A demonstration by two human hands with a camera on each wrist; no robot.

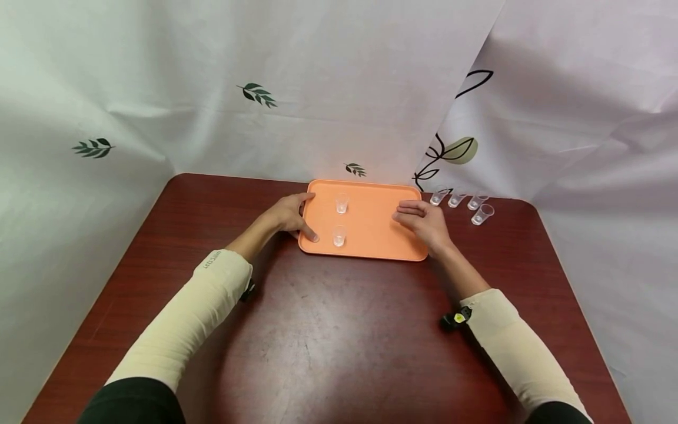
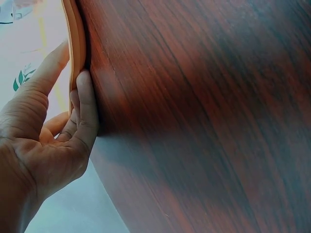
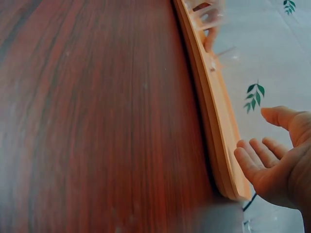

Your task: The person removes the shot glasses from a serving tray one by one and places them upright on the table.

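An orange tray (image 1: 371, 235) lies at the far middle of a dark wooden table (image 1: 328, 330). Two small clear cups stand on its left half, one farther (image 1: 342, 203) and one nearer (image 1: 339, 235). My left hand (image 1: 292, 217) holds the tray's left rim. In the left wrist view the left hand (image 2: 43, 141) pinches the tray's edge (image 2: 75, 39), thumb on top and a finger along its side. My right hand (image 1: 424, 222) hovers over the tray's right end with straight fingers. In the right wrist view the right hand (image 3: 277, 160) is a little apart from the tray (image 3: 209, 97).
Several more clear cups (image 1: 477, 203) stand on the table just right of the tray, near the back edge. White sheets printed with leaves (image 1: 256, 94) hang behind and beside the table. Both forearms wear cream sleeves.
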